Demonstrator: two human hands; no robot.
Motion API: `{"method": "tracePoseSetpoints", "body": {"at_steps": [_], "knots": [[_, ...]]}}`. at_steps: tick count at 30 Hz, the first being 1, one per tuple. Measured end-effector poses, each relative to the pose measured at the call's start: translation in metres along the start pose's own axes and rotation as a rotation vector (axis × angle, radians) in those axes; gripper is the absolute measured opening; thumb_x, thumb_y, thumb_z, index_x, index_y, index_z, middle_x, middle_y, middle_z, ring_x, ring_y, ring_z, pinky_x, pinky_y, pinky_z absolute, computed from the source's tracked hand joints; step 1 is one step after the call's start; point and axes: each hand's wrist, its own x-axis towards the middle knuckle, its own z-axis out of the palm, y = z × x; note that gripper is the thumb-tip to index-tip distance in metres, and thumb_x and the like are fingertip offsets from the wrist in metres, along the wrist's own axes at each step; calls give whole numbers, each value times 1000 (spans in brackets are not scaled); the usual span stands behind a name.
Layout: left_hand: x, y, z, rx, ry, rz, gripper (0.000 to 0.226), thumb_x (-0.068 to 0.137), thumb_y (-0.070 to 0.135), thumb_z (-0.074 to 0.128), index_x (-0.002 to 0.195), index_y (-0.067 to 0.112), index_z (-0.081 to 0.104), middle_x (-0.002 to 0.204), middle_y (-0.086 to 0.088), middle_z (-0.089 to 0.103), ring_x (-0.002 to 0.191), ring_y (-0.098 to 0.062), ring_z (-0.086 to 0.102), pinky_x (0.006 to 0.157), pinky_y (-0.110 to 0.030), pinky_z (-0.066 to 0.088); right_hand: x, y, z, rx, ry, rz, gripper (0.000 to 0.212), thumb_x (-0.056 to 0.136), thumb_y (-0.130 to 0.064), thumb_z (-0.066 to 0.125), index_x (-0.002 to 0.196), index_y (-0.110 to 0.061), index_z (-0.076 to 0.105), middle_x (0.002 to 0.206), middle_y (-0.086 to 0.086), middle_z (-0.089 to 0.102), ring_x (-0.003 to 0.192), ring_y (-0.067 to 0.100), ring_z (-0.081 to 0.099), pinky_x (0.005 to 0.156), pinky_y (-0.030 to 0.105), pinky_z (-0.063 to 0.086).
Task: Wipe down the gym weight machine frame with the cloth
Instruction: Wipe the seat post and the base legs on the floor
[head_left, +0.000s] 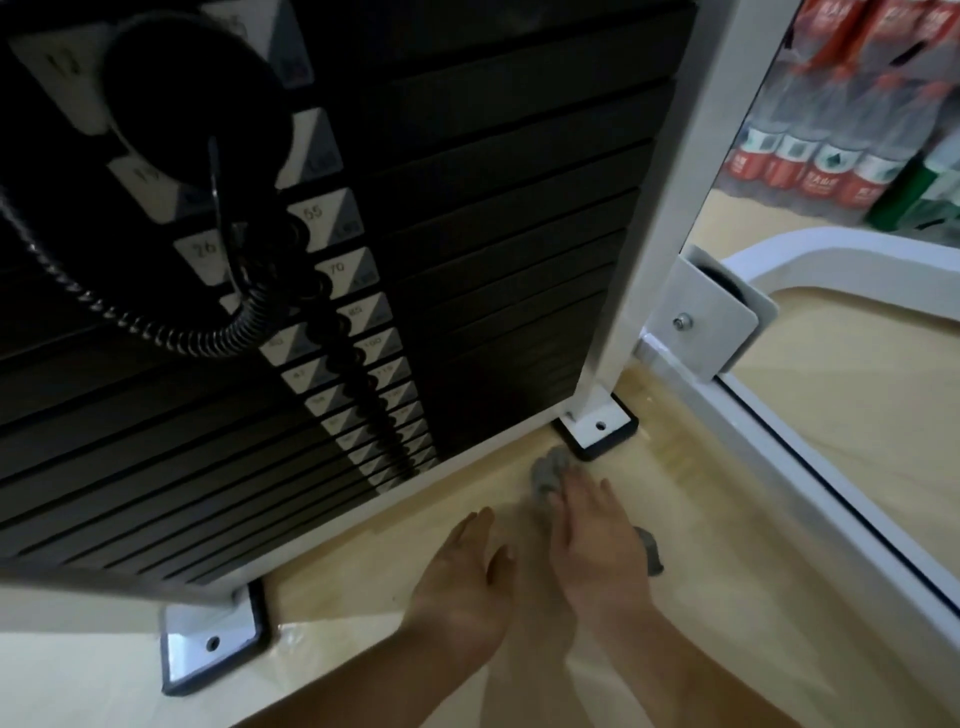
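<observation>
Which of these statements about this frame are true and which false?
1. The right hand lies over the grey cloth. True.
2. The left hand grips the cloth. False: it is open and holds nothing.
3. The cloth is up against the weight stack. False: it is low down, near the foot plate of the white upright.
4. Packs of bottles stand beyond the upright. True.

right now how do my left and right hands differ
The left hand is bare, holding nothing; the right hand lies on the grey cloth. The right hand reaches farther toward the frame's foot plate; the left hand sits back. Both are palm-down with straight fingers.
</observation>
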Motion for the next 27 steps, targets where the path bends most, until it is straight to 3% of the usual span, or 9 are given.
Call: {"method": "tracePoseSetpoints", "body": {"at_steps": [2,4,6,9,13,16,19,24,27], "knots": [[4,-2,0,-41,24,-18,57,105,46,39,158,31,25,162,10,31,145,-13,38,119,-29,32,8,-1,-15,103,122,131,43,108,-34,34,147,-23,48,150,-1,51,136,21,48,118,39,37],[7,-3,-1,-117,59,-38,56,105,45,42,157,30,30,160,7,37,142,-16,43,117,-31,35,21,-15,-31,265,135,189,44,108,-40,32,148,-26,45,157,-3,44,145,18,41,116,43,40],[10,-3,-1,-211,77,-65,56,104,45,45,156,30,33,158,5,40,144,-15,41,117,-33,36,33,-26,-36,399,73,205,47,109,-36,37,155,-27,37,165,-5,31,153,15,26,124,35,25],[13,-9,-2,-361,68,-85,56,103,41,49,156,30,33,157,5,42,141,-15,44,117,-35,37,50,-38,-28,399,-65,158,56,110,-35,35,162,-26,17,170,-7,10,157,12,5,120,21,6],[14,-22,-11,-452,108,-123,56,103,38,52,155,29,34,155,3,44,138,-18,48,116,-36,38,57,-48,0,508,-94,240,63,111,-34,33,164,-26,-1,172,-5,-6,157,12,-4,124,26,0],[10,-31,-17,-439,149,-160,54,103,37,50,155,30,35,155,4,43,140,-20,45,116,-32,36,56,-59,14,571,-68,301,69,110,-32,34,162,-23,-10,172,-1,-8,158,17,-1,129,38,6],[1,-47,-24,-461,195,-172,52,103,37,49,154,34,36,153,5,46,137,-19,48,113,-33,41,41,-88,29,552,-69,272,74,110,-33,36,161,-15,-14,172,3,-8,158,18,1,127,33,5],[-16,-82,-35,-487,282,-158,49,102,27,51,150,31,42,146,3,53,126,-18,54,94,-23,40,-11,-113,58,486,-368,113,75,109,-44,35,160,-31,-19,172,-6,-5,156,20,14,126,36,15],[-29,-107,-37,-428,322,-139,46,103,18,44,147,31,47,142,5,58,120,-14,57,95,-20,40,20,-98,46,417,-103,214,78,108,-36,40,161,-21,-15,171,4,1,154,28,18,125,39,17]]}}
